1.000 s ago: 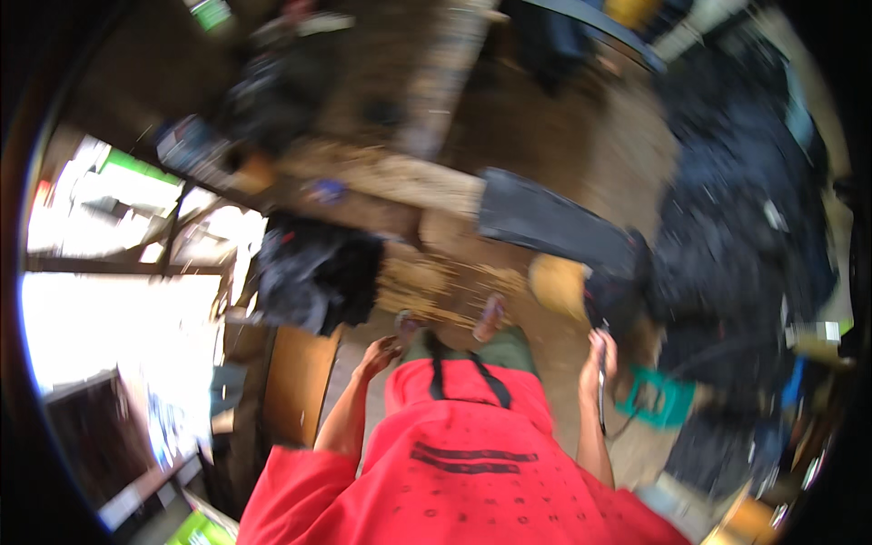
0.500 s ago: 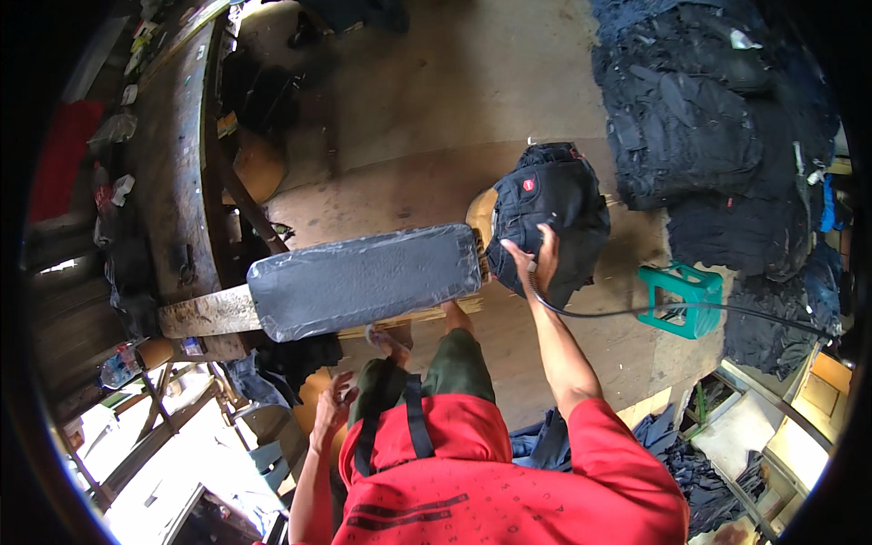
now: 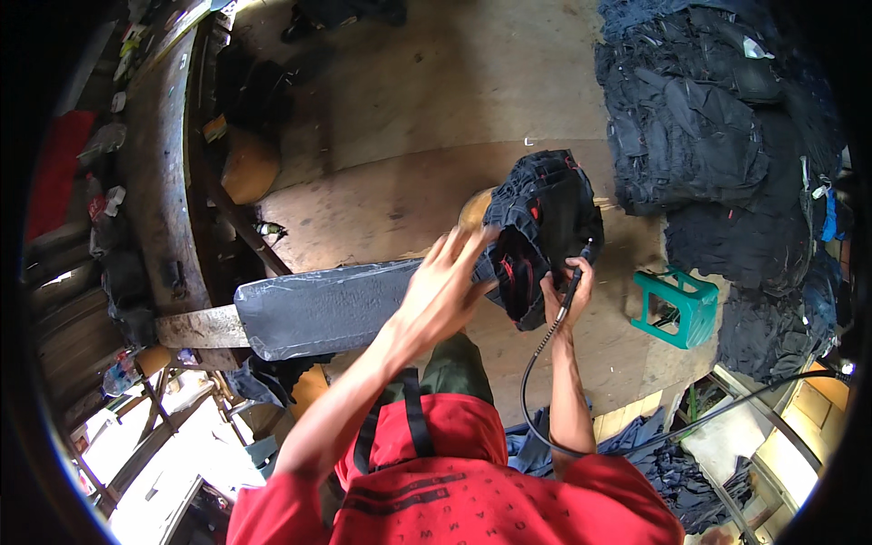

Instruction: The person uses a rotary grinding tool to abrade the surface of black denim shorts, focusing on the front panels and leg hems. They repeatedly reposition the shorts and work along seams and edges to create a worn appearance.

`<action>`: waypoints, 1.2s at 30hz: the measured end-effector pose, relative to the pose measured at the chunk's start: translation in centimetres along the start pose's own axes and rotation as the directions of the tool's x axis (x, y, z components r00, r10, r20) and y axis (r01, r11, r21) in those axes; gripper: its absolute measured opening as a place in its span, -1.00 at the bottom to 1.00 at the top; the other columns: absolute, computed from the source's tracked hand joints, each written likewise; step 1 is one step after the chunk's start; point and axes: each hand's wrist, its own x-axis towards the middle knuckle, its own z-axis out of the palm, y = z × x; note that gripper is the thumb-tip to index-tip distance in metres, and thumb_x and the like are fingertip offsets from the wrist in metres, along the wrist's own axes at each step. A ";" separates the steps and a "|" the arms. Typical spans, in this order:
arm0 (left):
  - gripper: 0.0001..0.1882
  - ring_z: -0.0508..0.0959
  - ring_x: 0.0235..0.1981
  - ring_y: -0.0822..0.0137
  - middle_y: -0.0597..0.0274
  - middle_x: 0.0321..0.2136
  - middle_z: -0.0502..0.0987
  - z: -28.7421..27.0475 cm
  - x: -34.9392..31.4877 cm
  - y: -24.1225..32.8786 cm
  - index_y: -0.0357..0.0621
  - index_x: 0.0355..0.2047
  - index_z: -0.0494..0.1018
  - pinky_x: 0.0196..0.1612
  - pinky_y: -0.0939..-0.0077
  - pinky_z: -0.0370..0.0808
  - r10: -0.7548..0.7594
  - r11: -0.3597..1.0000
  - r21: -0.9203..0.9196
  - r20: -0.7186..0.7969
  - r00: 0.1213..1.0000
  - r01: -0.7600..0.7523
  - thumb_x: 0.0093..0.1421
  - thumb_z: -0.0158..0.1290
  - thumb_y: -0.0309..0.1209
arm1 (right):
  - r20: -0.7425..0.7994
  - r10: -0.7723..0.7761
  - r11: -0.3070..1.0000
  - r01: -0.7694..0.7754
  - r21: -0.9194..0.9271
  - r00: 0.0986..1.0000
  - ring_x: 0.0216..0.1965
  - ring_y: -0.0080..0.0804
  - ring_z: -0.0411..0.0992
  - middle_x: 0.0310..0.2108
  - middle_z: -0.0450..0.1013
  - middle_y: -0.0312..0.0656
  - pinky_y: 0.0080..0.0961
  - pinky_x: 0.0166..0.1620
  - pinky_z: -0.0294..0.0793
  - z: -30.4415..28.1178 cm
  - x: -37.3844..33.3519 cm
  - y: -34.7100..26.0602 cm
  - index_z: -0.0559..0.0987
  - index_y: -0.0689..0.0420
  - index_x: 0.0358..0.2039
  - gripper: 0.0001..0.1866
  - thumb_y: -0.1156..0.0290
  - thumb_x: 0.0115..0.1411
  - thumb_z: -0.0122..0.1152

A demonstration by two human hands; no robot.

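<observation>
My right hand (image 3: 570,286) is closed round a slim hand tool (image 3: 569,295) with a black flexible hose, its small tip pointing up. Beside it a bunched black cloth piece (image 3: 563,204) with red edging hangs over the end of a wooden stand; I cannot tell if it is a garment or a bag. Its near side gapes and shows folds with red inside. My left hand (image 3: 445,282) reaches over the right end of a long padded board (image 3: 318,313), fingers stretched out near the cloth's left edge. Whether the fingertips touch it is unclear.
Large heaps of dark cloth (image 3: 690,136) lie at the right. A green plastic stool (image 3: 677,307) stands before them. The hose curves past my right forearm towards the right rim. A wooden bench (image 3: 163,182) runs along the left.
My left hand has come up from beside my leg to the cloth. My right hand has moved slightly right with the tool. The cloth has turned, showing its opening; the hose now hangs lower.
</observation>
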 end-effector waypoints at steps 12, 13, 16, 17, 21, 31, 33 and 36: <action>-0.39 0.67 -0.01 -0.32 -0.14 -0.10 0.71 -5.6 0.1 -11.4 -0.14 -0.03 0.58 -0.02 0.01 0.57 0.083 0.982 -0.189 0.280 0.956 -0.030 -0.13 0.00 -0.83 | 0.203 0.104 0.937 -0.164 0.308 0.974 -0.19 -0.41 0.52 -0.11 0.48 -0.23 -0.43 -0.12 0.59 4.2 -11.7 -18.7 0.55 0.12 0.10 -0.41 0.61 0.04 0.57; -0.38 0.68 0.02 -0.27 -0.09 -0.09 0.73 -7.9 -2.3 -12.4 -0.15 -0.02 0.59 0.03 0.05 0.59 0.067 0.980 -0.198 0.235 0.970 -0.020 -0.13 0.01 -0.83 | 0.193 -0.004 0.954 -0.054 0.295 0.981 -0.19 -0.40 0.54 -0.11 0.48 -0.22 -0.44 -0.14 0.60 5.4 -13.0 -20.7 0.55 0.13 0.09 -0.42 0.59 0.04 0.58; -0.41 0.71 0.04 -0.18 -0.02 -0.13 0.76 -14.5 -9.6 -16.1 -0.17 -0.08 0.61 0.12 0.10 0.61 0.168 0.975 -0.151 0.040 0.985 -0.161 -0.13 -0.04 -0.85 | 0.179 -0.269 0.958 0.245 0.146 0.946 -0.27 -0.31 0.58 -0.09 0.50 -0.11 -0.35 -0.22 0.66 9.3 -15.9 -25.2 0.57 0.15 0.08 -0.46 0.55 0.06 0.55; -0.44 0.71 0.04 -0.17 -0.02 -0.15 0.76 -16.5 -11.7 -17.6 -0.17 -0.11 0.62 0.12 0.12 0.62 0.065 0.992 -0.114 0.063 0.996 -0.058 -0.12 -0.06 -0.84 | 0.204 -0.109 0.976 0.066 0.209 0.973 -0.30 -0.31 0.58 -0.10 0.51 -0.11 -0.36 -0.23 0.65 10.1 -17.2 -26.3 0.58 0.14 0.07 -0.48 0.56 0.08 0.53; -0.45 0.68 0.02 -0.16 0.04 -0.14 0.75 -20.5 -17.2 -21.2 -0.09 -0.12 0.65 0.14 0.07 0.59 -0.136 0.988 0.068 -0.057 0.989 0.140 -0.08 -0.07 -0.79 | 0.193 -0.233 0.967 0.207 0.148 0.953 -0.33 -0.34 0.60 -0.12 0.49 -0.14 -0.39 -0.21 0.65 14.0 -20.5 -27.9 0.57 0.14 0.05 -0.51 0.59 0.11 0.55; -0.51 0.50 0.10 -0.16 -0.07 0.02 0.53 -11.2 -22.1 -10.7 -0.12 0.06 0.46 0.15 -0.04 0.47 -0.102 0.988 0.062 -0.437 0.894 0.142 0.17 0.39 -0.35 | 0.113 0.060 0.916 -0.100 0.389 0.992 0.07 -0.33 0.56 0.09 0.44 -0.16 -0.29 0.01 0.75 14.3 -19.0 -24.1 0.43 0.16 0.18 -0.53 0.53 0.35 0.45; -0.12 0.54 0.11 -0.23 -0.13 0.05 0.54 -9.4 -22.8 -8.1 -0.20 0.29 0.30 0.16 -0.05 0.57 -0.364 0.920 -0.177 -0.063 0.929 0.349 0.10 0.52 -0.14 | 0.050 0.168 0.823 -0.167 0.543 0.985 0.07 -0.29 0.56 0.02 0.49 -0.12 -0.13 0.01 0.74 12.9 -18.2 -24.1 0.44 0.14 0.18 -0.64 0.33 0.48 0.31; 0.07 0.57 0.13 -0.27 -0.22 0.06 0.55 -7.4 -21.5 -5.5 -0.31 0.40 0.23 0.20 -0.02 0.57 -0.363 0.930 -0.027 -0.195 0.911 0.365 0.06 0.54 -0.03 | -0.028 0.285 0.748 -0.203 0.632 0.958 0.03 -0.24 0.58 -0.01 0.52 -0.14 -0.03 0.11 0.69 9.2 -15.5 -24.0 0.49 0.11 0.09 -0.56 -0.03 0.55 0.17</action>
